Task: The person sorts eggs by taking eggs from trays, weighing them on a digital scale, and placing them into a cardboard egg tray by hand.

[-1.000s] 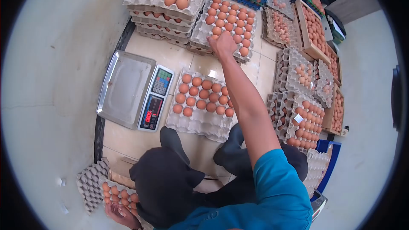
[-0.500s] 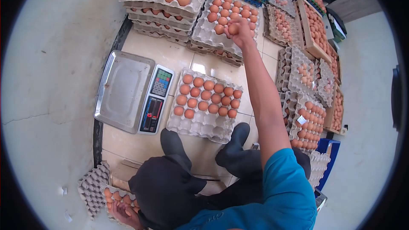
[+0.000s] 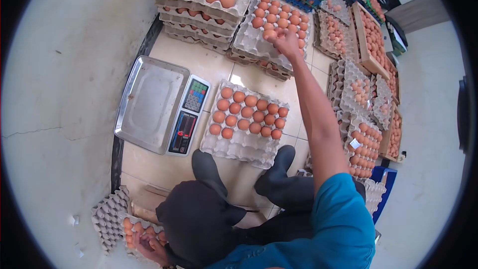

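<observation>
My right hand [image 3: 286, 43] reaches out to the upper egg tray [image 3: 242, 41], a grey carton tray on a stack. Its fingers are closed at a brown egg [image 3: 269, 35] by the tray's near rows; the palm side is hidden. At the lower left, my left hand [image 3: 152, 250] has its fingers curled over a tray of eggs [image 3: 128, 225]; what they hold, if anything, is unclear. Between my boots and that stack lies a part-filled egg tray [image 3: 238, 148], with brown eggs in its far rows and bare cups in the near ones.
A digital scale [image 3: 186, 114] with a bare metal pan [image 3: 152, 104] stands to the left. Behind it rises a tall tray stack [image 3: 199, 26]. Along the right are more tray stacks [image 3: 352, 100] and wooden crates of eggs [image 3: 367, 37]. An empty carton tray [image 3: 108, 216] lies lower left.
My right hand has turned from showing an egg in its fingers to palm down at a tray egg. My left hand has shifted slightly over its eggs. The view has shifted a little.
</observation>
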A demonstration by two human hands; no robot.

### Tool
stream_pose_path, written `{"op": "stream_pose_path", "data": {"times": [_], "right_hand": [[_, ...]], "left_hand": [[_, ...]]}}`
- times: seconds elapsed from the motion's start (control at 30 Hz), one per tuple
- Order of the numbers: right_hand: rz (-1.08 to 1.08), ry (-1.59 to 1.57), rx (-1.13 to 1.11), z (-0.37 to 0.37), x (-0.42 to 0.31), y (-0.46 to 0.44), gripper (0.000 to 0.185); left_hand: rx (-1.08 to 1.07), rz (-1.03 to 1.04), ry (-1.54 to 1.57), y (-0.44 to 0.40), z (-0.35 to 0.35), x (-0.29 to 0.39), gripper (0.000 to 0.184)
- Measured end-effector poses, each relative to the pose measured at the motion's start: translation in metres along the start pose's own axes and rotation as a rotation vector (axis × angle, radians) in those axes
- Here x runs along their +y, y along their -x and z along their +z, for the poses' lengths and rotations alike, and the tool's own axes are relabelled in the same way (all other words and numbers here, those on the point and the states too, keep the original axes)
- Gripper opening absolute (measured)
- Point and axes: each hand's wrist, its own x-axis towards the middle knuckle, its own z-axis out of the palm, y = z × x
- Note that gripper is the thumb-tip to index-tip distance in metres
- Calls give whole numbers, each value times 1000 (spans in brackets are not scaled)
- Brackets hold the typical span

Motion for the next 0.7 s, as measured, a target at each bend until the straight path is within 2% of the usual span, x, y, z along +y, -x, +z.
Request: {"op": "stream_pose_path", "data": {"times": [0.03, 0.1, 0.17, 0.23, 0.3, 0.4, 0.43, 0.5, 0.53, 0.63, 0.67, 0.7], "right_hand": [[97, -258, -64, -3, 10, 8, 29], [129, -1003, -219, -1, 27, 44, 35], [180, -1373, -256, 6, 28, 88, 39], [176, -1663, -258, 16, 22, 137, 43], [147, -1845, -271, 30, 26, 174, 43], [314, -1916, -134, 51, 32, 221, 51], [298, -1875, -115, 56, 35, 235, 51], [269, -1786, -77, 62, 34, 262, 50], [318, -1836, -69, 64, 33, 274, 47], [345, -1915, -30, 79, 49, 295, 58], [419, -1823, -22, 79, 44, 304, 46], [434, -1620, 15, 85, 42, 310, 43]], "left_hand": [[-2, 15, 61, -3, 3, 2, 38], [-15, 48, 176, -16, 13, 17, 37], [-28, 243, 82, -44, 23, 14, 36], [15, 347, 267, -73, 50, 64, 32], [-83, 331, 436, -102, 58, 108, 30], [-107, 542, 552, -123, 69, 206, 31], [-129, 604, 571, -120, 70, 243, 33], [-284, 666, 712, -107, 71, 304, 37], [-349, 684, 740, -97, 74, 330, 38], [-614, 798, 769, -70, 96, 378, 40], [-708, 815, 775, -64, 108, 388, 40], [-802, 831, 781, -59, 122, 395, 40]]}}
